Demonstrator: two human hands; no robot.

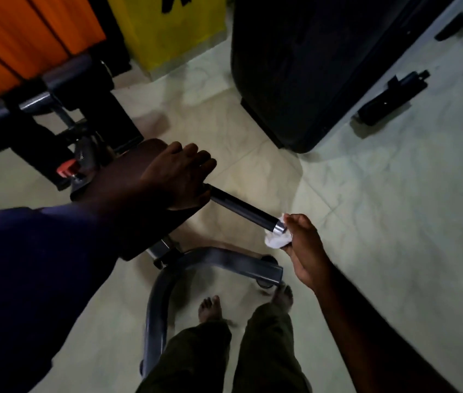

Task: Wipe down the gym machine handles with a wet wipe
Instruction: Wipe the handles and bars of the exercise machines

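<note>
A black handle bar (pixel 240 205) with a chrome end cap (pixel 279 228) sticks out to the right from the gym machine's dark seat pad (pixel 128 222). My left hand (pixel 180 177) rests on the inner end of the bar at the pad's edge, fingers curled over it. My right hand (pixel 305 248) holds a crumpled white wet wipe (pixel 277 241) against the chrome end of the bar.
The machine's grey curved base frame (pixel 216 260) lies on the pale tiled floor beside my bare feet (pixel 210 309). Orange pads (pixel 12 43) and foam rollers stand at the upper left, a yellow panel (pixel 168 29) behind, a large dark object (pixel 304 69) at the upper right.
</note>
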